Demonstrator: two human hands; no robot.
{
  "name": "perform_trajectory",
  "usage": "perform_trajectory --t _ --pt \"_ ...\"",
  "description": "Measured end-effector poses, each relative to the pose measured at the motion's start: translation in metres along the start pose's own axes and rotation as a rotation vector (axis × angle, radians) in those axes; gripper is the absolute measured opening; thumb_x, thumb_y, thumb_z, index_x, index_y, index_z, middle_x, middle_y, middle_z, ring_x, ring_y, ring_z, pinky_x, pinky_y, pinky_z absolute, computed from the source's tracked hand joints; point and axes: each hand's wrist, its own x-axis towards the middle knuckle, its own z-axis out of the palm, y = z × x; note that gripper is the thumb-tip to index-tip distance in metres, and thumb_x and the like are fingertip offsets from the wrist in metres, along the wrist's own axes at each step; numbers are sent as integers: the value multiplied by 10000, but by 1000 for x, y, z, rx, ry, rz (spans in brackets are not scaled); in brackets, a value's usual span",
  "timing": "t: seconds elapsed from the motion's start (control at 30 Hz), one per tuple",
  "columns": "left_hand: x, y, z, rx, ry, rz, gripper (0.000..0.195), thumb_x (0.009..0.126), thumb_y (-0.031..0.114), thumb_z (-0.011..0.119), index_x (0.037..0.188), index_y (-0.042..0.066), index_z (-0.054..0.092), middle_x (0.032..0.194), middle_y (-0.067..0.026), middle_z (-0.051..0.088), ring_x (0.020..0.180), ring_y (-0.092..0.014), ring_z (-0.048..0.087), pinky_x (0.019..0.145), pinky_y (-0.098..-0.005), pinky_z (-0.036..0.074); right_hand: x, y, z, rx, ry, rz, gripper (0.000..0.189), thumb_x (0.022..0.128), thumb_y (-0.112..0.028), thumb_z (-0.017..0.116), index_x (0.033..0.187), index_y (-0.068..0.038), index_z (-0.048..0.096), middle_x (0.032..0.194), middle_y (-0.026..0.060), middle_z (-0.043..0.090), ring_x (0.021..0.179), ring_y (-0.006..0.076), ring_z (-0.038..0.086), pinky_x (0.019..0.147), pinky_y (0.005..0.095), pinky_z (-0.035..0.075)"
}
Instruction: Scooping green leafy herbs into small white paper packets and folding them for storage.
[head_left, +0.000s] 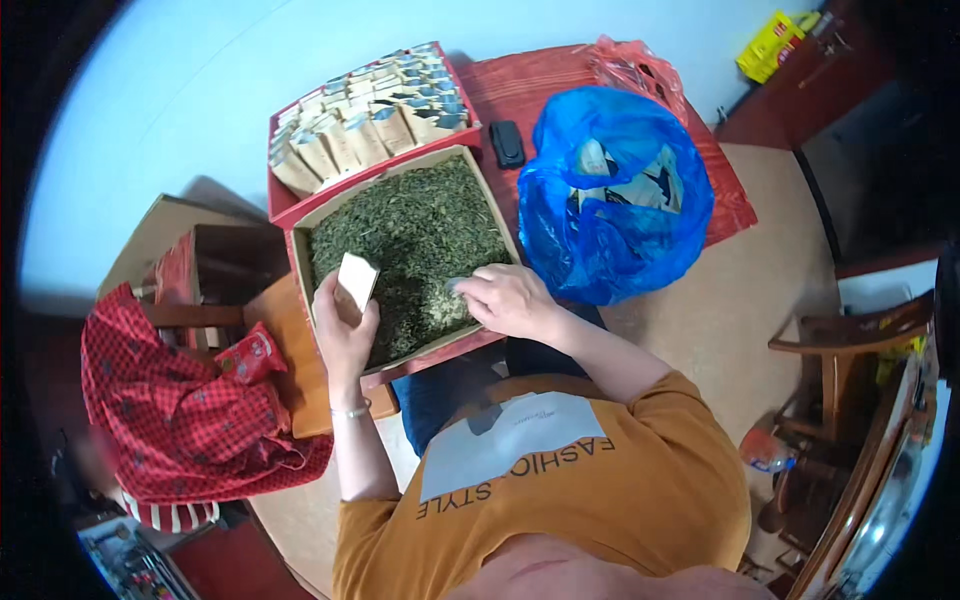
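My left hand (346, 334) holds a small pale paper packet (358, 280) upright above the left side of a shallow cardboard box (301, 247). Dried, dark green leaf material (420, 202), like loose tea, fills this box. Over the box's near right part, my right hand (510, 301) pinches a small greyish object (454, 284), possibly a scoop; my fingers hide most of it. Below it lies a paler patch of the material (444, 309). Behind stands a red box (276, 202) packed with rows of similar paper packets (367, 135).
A blue plastic bag (615, 259) holding packets stands right of the leaf box on the red table (525, 71). Between the boxes and bag lies a black case (507, 145). A red plastic bag (645, 67) sits behind. Red checked cloth (187, 420) covers the left side by a wooden chair (281, 330).
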Motion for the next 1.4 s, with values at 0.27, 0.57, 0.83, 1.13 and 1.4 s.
perform_trajectory --t 0.27,0.57,0.83,1.13,1.4 --pt "-24 -5 12 -105 45 -16 632 833 33 730 1428 10 518 1319 -105 595 1260 -232 566 1115 -374 422 2 2 5 63 61 13 176 900 -128 720 1072 -120 760 814 81 650 778 300 686 680 435 564" --pt "-19 0 3 -859 111 -187 624 866 55 745 1445 22 517 1022 31 499 936 -77 488 843 -243 419 37 10 -21 122 184 83 220 942 -24 696 1154 -41 752 862 119 650 726 258 638 653 349 506" --pt "-28 -4 7 -644 49 -173 643 833 52 850 1391 32 532 1165 -9 600 1047 -112 571 952 -281 472 54 10 14 103 62 151 187 965 -84 677 1128 -24 748 864 138 663 731 276 663 677 365 517" --pt "-23 11 9 -56 64 54 710 699 133 901 1343 78 607 1068 -128 629 1039 -336 608 921 -431 501 61 12 13 606 109 681 226 1016 -133 634 1142 -5 771 840 -1 699 684 46 597 612 203 474" --pt "-25 18 9 75 14 95 698 696 121 904 1335 86 625 1033 -117 624 983 -328 614 876 -418 508 53 -27 -27 861 99 636 227 1029 -140 621 1150 -25 775 797 -33 658 661 25 554 577 186 412"
